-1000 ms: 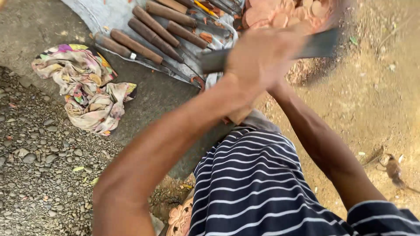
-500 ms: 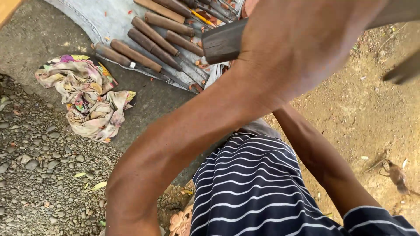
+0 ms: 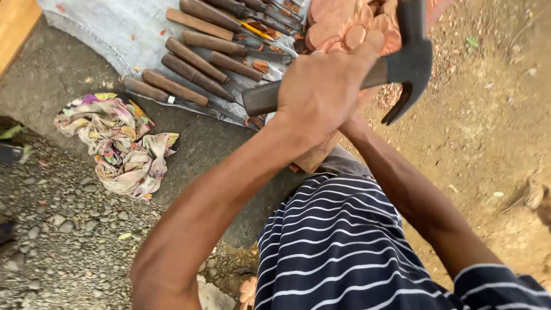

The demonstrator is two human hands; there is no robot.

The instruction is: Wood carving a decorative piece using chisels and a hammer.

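My left hand (image 3: 321,92) is shut around the wooden handle of a dark claw hammer (image 3: 410,63), held over a reddish carved wood piece with a flower pattern (image 3: 338,26). The hammer head is at the upper right with its claw pointing down. My right forearm (image 3: 402,189) reaches up under the left hand. The right hand itself is hidden behind the left hand and the carving, so what it holds cannot be seen. A striped shirt (image 3: 344,247) fills the lower middle.
Several wooden-handled chisels (image 3: 195,60) lie in a row on a grey sheet (image 3: 103,28) at the top left. A crumpled patterned cloth (image 3: 123,143) lies on the ground beside gravel (image 3: 57,241). Bare dirt (image 3: 493,126) spreads to the right. A wooden edge (image 3: 14,23) shows at the top left corner.
The left hand swung the hammer up close to the camera, then back down over the carving. The hammer head now sits at the upper right.
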